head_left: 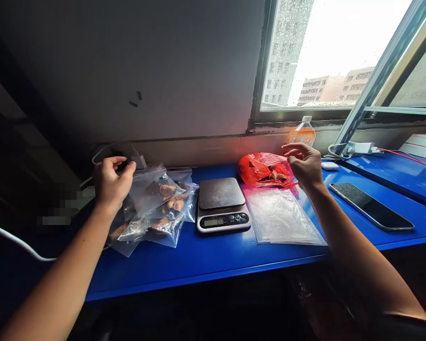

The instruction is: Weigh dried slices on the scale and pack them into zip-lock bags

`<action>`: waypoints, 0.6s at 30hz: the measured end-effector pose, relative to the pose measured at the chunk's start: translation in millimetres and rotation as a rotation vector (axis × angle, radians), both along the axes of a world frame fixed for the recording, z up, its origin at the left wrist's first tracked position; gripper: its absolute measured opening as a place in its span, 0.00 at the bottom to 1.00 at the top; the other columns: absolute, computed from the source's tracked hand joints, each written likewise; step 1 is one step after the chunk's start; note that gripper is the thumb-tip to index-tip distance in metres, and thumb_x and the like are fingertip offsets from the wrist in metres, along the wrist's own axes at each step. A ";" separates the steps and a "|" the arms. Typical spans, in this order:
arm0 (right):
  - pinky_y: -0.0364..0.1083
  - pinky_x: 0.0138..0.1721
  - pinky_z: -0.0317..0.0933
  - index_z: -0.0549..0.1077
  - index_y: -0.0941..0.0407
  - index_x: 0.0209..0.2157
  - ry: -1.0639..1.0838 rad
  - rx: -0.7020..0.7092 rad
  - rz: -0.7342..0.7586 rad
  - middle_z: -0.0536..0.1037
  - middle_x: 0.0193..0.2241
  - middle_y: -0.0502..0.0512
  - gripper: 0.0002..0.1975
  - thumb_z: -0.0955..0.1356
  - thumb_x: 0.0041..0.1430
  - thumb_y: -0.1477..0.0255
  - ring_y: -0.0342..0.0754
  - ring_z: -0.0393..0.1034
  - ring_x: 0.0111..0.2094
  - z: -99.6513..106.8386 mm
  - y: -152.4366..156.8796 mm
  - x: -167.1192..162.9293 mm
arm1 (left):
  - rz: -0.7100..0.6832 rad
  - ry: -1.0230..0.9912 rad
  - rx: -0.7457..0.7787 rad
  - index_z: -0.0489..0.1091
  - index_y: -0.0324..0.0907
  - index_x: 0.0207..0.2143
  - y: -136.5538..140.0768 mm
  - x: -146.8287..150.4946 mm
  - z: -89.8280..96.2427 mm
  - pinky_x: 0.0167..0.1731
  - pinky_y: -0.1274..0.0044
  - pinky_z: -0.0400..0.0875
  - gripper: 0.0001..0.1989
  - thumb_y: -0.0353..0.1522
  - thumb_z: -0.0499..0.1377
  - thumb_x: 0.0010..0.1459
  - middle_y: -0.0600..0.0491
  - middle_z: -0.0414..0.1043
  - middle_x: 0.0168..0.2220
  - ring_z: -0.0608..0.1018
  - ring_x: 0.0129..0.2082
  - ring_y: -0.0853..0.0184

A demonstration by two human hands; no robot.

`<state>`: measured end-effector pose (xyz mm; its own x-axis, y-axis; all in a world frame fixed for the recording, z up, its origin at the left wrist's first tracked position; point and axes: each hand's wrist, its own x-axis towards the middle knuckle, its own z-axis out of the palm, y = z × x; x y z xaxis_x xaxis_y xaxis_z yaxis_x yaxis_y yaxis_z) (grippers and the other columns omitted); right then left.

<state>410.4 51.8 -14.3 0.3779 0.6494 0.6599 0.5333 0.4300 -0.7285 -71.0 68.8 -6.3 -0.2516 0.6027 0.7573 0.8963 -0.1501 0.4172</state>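
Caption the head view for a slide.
Left hand by filled clear bags, right hand by a red bag, digital scale between them.

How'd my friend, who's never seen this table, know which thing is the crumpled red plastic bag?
Find the shiny blue table. Look right of the white digital scale with the square metal plate, to the far end of the flat stack of clear plastic bags: there's the crumpled red plastic bag. It's the only red one, with brown lumpy pieces showing in its opening.

Filled bags point(144, 192): clear, heaped left, brown chunks point(167, 191) inside
Scale point(222, 195): silver-topped, flat, middle
Red bag point(247, 173): crumpled, gaping, far right
Flat bags point(284, 218): clear, stacked, near right
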 end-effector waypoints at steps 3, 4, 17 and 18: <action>0.42 0.25 0.59 0.77 0.59 0.38 -0.100 -0.149 0.006 0.77 0.27 0.55 0.20 0.61 0.43 0.79 0.44 0.69 0.25 -4.9 5.4 16.5 | -0.019 0.008 0.021 0.68 0.37 0.46 -6.8 17.2 -0.3 0.53 0.68 0.66 0.16 0.35 0.59 0.57 0.46 0.67 0.45 0.70 0.48 0.61; 0.42 0.25 0.59 0.77 0.59 0.38 -0.193 -0.238 0.018 0.77 0.27 0.55 0.20 0.61 0.43 0.79 0.44 0.68 0.25 -6.5 6.4 18.8 | -0.031 0.016 0.019 0.68 0.38 0.45 -9.5 23.5 -0.7 0.53 0.68 0.65 0.16 0.36 0.59 0.56 0.47 0.67 0.45 0.70 0.48 0.60; 0.41 0.26 0.59 0.73 0.57 0.47 -0.646 -0.411 0.279 0.78 0.31 0.52 0.21 0.61 0.52 0.76 0.42 0.67 0.25 9.4 43.4 -21.8 | -0.141 0.198 -0.244 0.71 0.39 0.44 -30.0 46.6 3.7 0.52 0.64 0.67 0.16 0.37 0.55 0.56 0.44 0.71 0.46 0.73 0.48 0.55; 0.41 0.27 0.61 0.74 0.57 0.46 -0.654 -0.386 0.289 0.78 0.32 0.53 0.20 0.61 0.51 0.76 0.43 0.68 0.26 6.3 44.0 -16.6 | -0.151 0.233 -0.277 0.72 0.40 0.42 -32.9 46.2 5.6 0.53 0.62 0.66 0.15 0.38 0.55 0.56 0.44 0.72 0.45 0.72 0.49 0.53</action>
<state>393.8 95.8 -8.0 -0.2245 0.8893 0.3985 0.8089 0.3981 -0.4327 -24.8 35.9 -0.6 0.0147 0.8092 0.5873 0.9482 -0.1978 0.2487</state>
